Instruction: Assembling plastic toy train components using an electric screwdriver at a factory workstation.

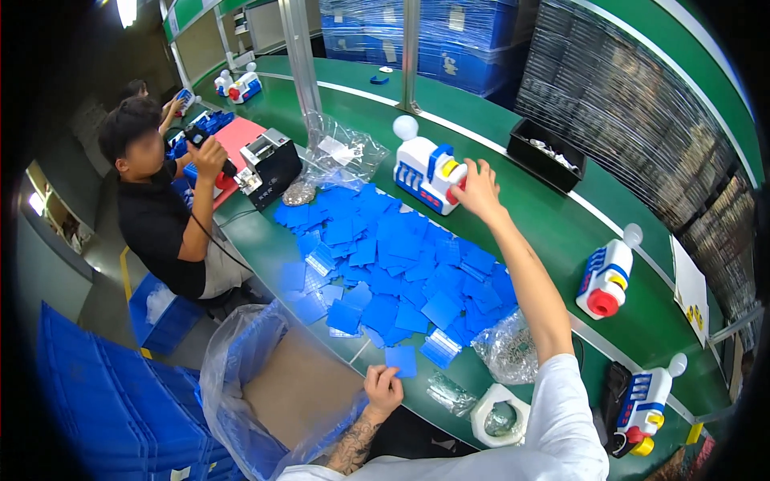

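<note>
My right hand (481,192) reaches far across the bench, its fingers closed around the red and yellow end of a white and blue plastic toy machine (423,172) with a pale ball on top. The toy stands on the green bench surface. Close to the near edge, my left hand (383,389) is curled, with fingertips at the corner of a thin blue square piece (401,361). A wide heap of similar blue squares (401,264) spreads between my hands, some with white-lined faces.
Two like toys (601,280) stand at the right. A bagged box (305,385) is below left, beside blue crates (96,393). A black bin (545,156), a black device (269,168) and a white octagonal ring (499,415) are nearby. A co-worker (160,184) holds a tool at left.
</note>
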